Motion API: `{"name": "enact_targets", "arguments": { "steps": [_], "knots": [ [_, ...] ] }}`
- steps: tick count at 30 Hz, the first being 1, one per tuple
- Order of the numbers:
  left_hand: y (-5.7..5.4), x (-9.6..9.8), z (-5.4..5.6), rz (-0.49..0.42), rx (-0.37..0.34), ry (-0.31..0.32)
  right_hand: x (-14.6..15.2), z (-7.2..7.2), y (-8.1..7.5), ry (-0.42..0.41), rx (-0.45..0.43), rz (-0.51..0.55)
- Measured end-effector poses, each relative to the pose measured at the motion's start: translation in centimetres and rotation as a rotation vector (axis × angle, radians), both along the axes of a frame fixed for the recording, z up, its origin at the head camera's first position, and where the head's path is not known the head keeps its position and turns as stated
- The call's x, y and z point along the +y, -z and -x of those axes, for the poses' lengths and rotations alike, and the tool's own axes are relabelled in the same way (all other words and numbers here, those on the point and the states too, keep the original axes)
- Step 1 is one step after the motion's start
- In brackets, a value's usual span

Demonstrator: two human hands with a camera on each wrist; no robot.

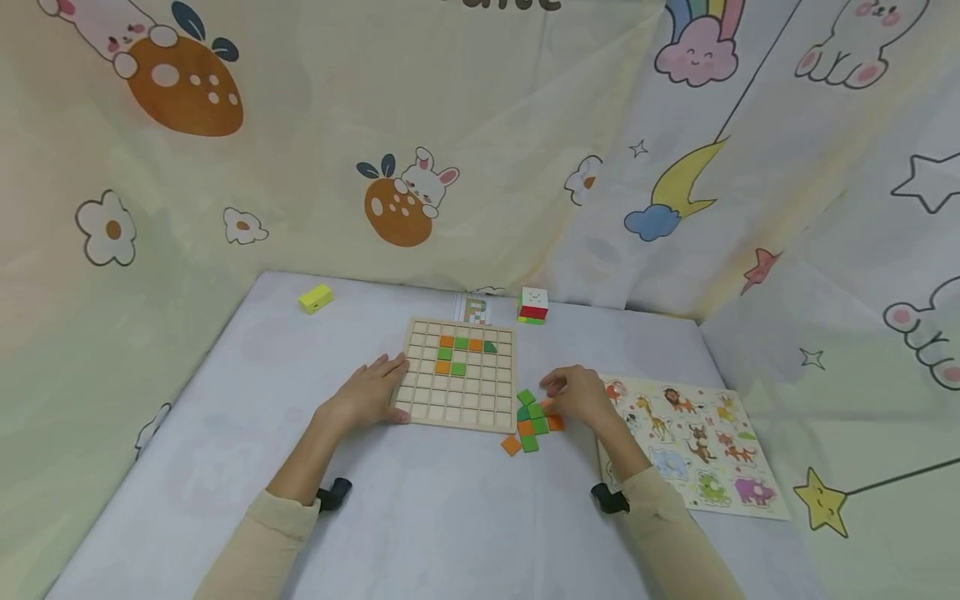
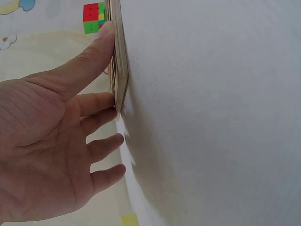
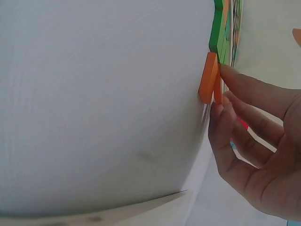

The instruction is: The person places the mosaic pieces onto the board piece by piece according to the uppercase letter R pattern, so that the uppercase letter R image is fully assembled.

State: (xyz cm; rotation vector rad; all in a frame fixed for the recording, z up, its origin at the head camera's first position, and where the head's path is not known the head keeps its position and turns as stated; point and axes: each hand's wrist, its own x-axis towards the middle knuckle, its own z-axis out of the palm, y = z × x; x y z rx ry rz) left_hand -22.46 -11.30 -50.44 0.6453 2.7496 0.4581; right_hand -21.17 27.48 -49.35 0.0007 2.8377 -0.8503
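Observation:
My left hand (image 1: 367, 392) rests along the left edge of a wooden grid board (image 1: 450, 408), fingers spread and fairly straight; in the left wrist view its thumb (image 2: 96, 52) lies against the board's edge. Green and orange tiles sit in the board's upper cells, with a green curved piece (image 1: 490, 347) ending the top row. Right of the board lies a small pile of green tiles (image 1: 538, 426) and orange tiles (image 1: 556, 423). Over that pile my right hand (image 1: 581, 393) pinches an orange tile (image 3: 217, 89) between thumb and fingers, close beside another orange tile (image 3: 207, 80).
An animal picture board (image 1: 690, 442) lies under my right forearm. Behind the grid board are a pattern card (image 1: 476, 310) and a puzzle cube (image 1: 533, 305). A yellow block (image 1: 316, 298) sits at the back left. One loose orange tile (image 1: 511, 445) lies in front of the pile.

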Motion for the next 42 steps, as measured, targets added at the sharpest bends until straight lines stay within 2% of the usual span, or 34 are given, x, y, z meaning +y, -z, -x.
{"name": "enact_targets", "arguments": {
  "steps": [8, 14, 22, 29, 33, 42],
  "knots": [
    [-0.1, 0.0, 0.0, -0.001, -0.016, -0.008, 0.3, 0.6, -1.0, 0.025, -0.020, 0.098],
    [-0.4, 0.1, 0.0, 0.000, -0.015, -0.006, -0.4, 1.7, -1.4, 0.039, 0.020, 0.197],
    [-0.3, 0.1, 0.0, -0.012, -0.020, -0.006, -2.3, 3.6, 0.2, 0.048, 0.078, 0.340],
    [-0.2, 0.0, 0.0, -0.006, -0.012, 0.002, -5.0, 4.9, 0.4, 0.033, 0.110, 0.308],
    [-0.2, 0.0, 0.0, -0.007, -0.008, 0.008, -6.6, 5.6, 0.7, 0.036, 0.100, 0.299],
    [-0.3, 0.0, 0.0, -0.005, -0.008, 0.009, -8.3, 6.1, 0.5, 0.041, 0.113, 0.307]
  ]
}}
